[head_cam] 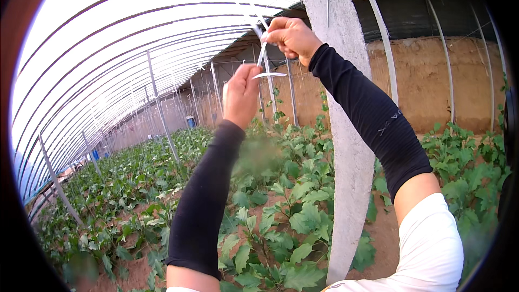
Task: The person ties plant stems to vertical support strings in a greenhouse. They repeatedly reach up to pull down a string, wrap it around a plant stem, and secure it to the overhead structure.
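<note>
Both my hands are raised before me, gripping a thin white plastic strip (262, 53). My left hand (242, 93) pinches its lower part between thumb and fingers, and a short loose end (272, 74) sticks out to the right from there. Higher up and to the right, my right hand (292, 37) holds the same strip between thumb and forefinger. White strands (259, 20) run up from my right hand toward the roof. Another white strip hangs behind my hands, down toward the plants. Black sleeves cover both forearms.
A rough concrete post (352, 146) stands close by on the right, beside my right forearm. Leafy plants (284, 211), probably eggplant, grow in rows on bare soil. Curved roof ribs (134, 18) arch overhead, with slim metal posts (160, 105) at left. An earthen wall (421, 73) rises behind.
</note>
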### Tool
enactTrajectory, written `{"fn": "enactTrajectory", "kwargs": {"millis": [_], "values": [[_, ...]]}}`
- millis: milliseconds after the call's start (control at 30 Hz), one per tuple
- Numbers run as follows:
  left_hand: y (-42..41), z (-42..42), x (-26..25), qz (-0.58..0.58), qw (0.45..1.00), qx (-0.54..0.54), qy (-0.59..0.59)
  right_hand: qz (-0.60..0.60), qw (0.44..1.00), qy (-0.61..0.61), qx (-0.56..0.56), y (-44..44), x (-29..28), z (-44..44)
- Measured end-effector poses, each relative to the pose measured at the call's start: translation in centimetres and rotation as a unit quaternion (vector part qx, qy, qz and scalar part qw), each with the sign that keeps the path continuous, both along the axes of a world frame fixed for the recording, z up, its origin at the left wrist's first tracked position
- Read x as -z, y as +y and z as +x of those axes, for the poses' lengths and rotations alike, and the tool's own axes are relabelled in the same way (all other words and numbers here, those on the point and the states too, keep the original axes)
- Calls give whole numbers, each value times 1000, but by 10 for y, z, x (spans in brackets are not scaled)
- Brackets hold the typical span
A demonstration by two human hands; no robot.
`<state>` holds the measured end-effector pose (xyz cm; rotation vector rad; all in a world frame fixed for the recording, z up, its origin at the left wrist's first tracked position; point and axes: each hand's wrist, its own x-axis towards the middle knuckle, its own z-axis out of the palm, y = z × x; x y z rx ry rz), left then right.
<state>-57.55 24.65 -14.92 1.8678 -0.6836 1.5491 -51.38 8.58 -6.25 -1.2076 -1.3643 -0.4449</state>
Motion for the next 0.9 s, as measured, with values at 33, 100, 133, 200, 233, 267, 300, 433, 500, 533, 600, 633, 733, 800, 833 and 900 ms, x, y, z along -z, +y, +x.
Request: {"fn": "enactTrajectory", "kwargs": {"millis": [33,100,133,200,233,267,300,433,500,533,600,633,733,800,833,900], "values": [[-1,1,18,-21,998,26,50,61,998,14,4,1,-12,9],[-3,1,64,-20,991,38,125,107,992,-31,54,5,-43,18],[1,10,93,3,992,49,114,118,987,-59,91,10,-60,20],[2,2,145,1,985,72,156,147,963,-125,186,24,-94,21],[-4,1,171,-29,971,96,216,156,938,-167,260,32,-111,27],[-2,-2,194,-20,968,87,236,178,917,-156,321,45,-128,30],[-1,-11,215,-25,959,103,263,208,912,-152,319,60,-135,32],[14,-43,251,-108,943,107,295,184,947,-108,240,87,-136,8],[20,-42,255,-134,936,123,300,118,938,-197,260,97,-122,1],[21,-41,255,-144,934,130,301,151,878,-281,357,106,-126,10],[19,-45,251,-123,937,125,304,212,784,-360,459,112,-135,18],[18,-47,250,-116,938,120,304,236,769,-357,475,108,-139,18],[21,-51,248,-165,925,163,302,221,710,-369,558,109,-148,17],[22,-48,241,-186,909,205,312,237,633,-374,635,107,-156,31],[25,-44,237,-194,900,224,321,214,615,-357,670,105,-157,48],[23,-36,228,-212,865,301,343,132,638,-285,702,77,-146,75]]}}
